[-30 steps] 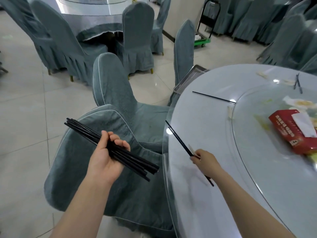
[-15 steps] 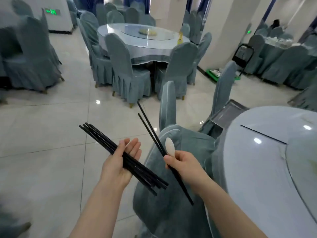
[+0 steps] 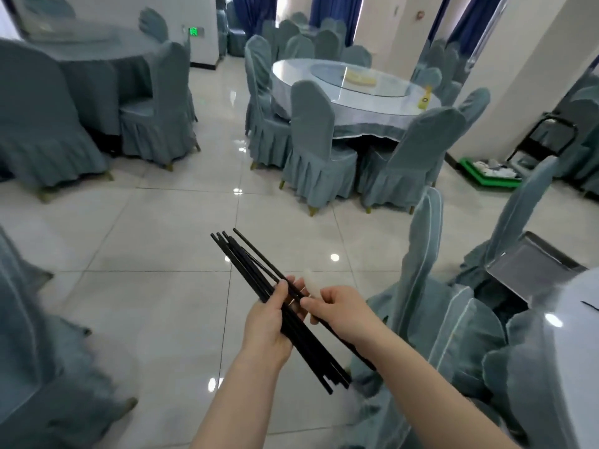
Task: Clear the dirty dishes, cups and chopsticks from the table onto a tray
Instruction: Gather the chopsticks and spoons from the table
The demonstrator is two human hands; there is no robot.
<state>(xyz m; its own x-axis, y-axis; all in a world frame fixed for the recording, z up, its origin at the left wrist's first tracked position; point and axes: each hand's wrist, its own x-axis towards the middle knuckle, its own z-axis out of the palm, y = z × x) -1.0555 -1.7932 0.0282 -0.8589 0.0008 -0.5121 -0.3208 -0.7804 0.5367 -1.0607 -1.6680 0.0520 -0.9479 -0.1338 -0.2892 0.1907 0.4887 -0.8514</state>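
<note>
My left hand (image 3: 267, 325) holds a bundle of several black chopsticks (image 3: 246, 260) out over the tiled floor, fingers wrapped round their middle. My right hand (image 3: 340, 307) pinches a pair of black chopsticks and a small white spoon (image 3: 309, 280), pressed against the bundle. A metal tray (image 3: 531, 267) rests on a chair seat at the right. The edge of the round table (image 3: 564, 335) shows at the far right, with one chopstick end (image 3: 590, 306) on it.
Grey-blue covered chairs (image 3: 424, 286) stand close on my right and at my lower left. Another round table (image 3: 356, 92) ringed by chairs is ahead. A green trolley (image 3: 486, 175) with dishes stands by the right wall. Open tiled floor (image 3: 155, 254) lies in front.
My right hand lifted a pair of chopsticks and a white spoon off the table and brought them against the left hand's bundle. The view turned left, away from the table.
</note>
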